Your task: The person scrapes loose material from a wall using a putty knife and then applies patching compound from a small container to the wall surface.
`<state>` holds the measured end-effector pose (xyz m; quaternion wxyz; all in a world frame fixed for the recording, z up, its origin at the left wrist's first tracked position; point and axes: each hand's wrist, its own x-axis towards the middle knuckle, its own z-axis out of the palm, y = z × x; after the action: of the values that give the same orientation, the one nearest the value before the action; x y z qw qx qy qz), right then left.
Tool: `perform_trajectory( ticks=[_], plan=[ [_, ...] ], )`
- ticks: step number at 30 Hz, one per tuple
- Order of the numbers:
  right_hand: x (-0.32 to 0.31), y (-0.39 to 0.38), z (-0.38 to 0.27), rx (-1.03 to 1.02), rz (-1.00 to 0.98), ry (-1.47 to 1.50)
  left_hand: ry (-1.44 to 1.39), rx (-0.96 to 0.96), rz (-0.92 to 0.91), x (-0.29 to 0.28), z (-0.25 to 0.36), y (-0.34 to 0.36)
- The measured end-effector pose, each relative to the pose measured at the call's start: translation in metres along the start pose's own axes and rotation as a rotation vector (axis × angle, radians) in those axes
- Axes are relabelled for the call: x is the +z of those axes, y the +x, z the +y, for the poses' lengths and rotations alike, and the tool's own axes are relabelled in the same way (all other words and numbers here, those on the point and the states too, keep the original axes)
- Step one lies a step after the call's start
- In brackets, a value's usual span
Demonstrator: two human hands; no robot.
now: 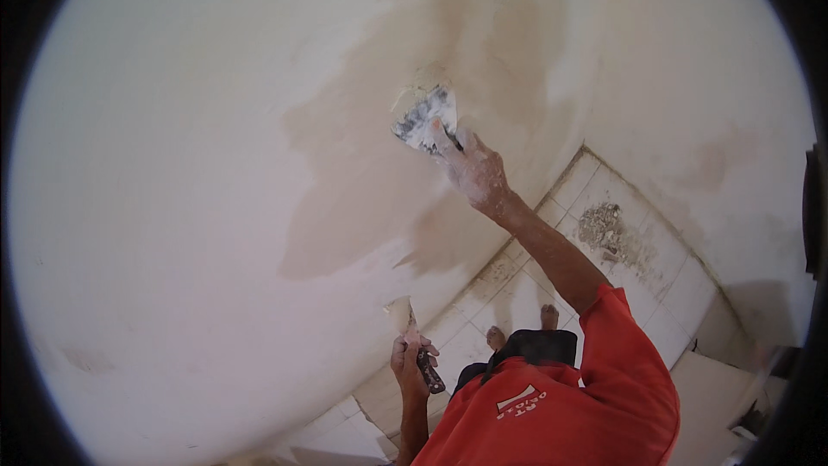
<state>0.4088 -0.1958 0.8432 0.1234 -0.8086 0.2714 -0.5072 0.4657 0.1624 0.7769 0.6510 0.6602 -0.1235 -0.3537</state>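
Against the tan patch [345,177] on the wall [164,207], the right hand [476,171] grips a wide putty knife [424,121] — best kept low-angled and evenly pressed — while the left hand [406,359] clasps a smaller scraper [401,316].

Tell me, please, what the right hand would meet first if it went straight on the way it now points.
The right hand, holding a broad white-smeared metal scraper, would likely meet the smooth off-white wall first; the blade seems against it, though depth is unclear.
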Motion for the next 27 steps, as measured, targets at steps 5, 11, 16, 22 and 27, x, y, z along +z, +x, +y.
perform_trajectory(
  ticks=[5,11,16,22,27],
  plan=[
    [0.007,-0.050,0.013,0.097,-0.022,-0.017,0.032,0.030,-0.018,0.011,0.017,-0.003],
    [-0.038,-0.067,-0.011,0.451,-0.119,0.231,0.100,-0.014,-0.067,0.006,0.010,0.000],
    [-0.078,0.008,-0.040,0.636,0.075,0.594,0.098,-0.044,-0.119,-0.009,0.004,0.004],
    [-0.082,0.040,-0.029,0.632,0.116,0.568,0.088,-0.033,-0.104,-0.012,-0.004,0.009],
    [-0.071,0.044,-0.035,0.691,0.078,0.560,0.164,-0.053,-0.138,-0.015,-0.003,0.008]
  ],
)
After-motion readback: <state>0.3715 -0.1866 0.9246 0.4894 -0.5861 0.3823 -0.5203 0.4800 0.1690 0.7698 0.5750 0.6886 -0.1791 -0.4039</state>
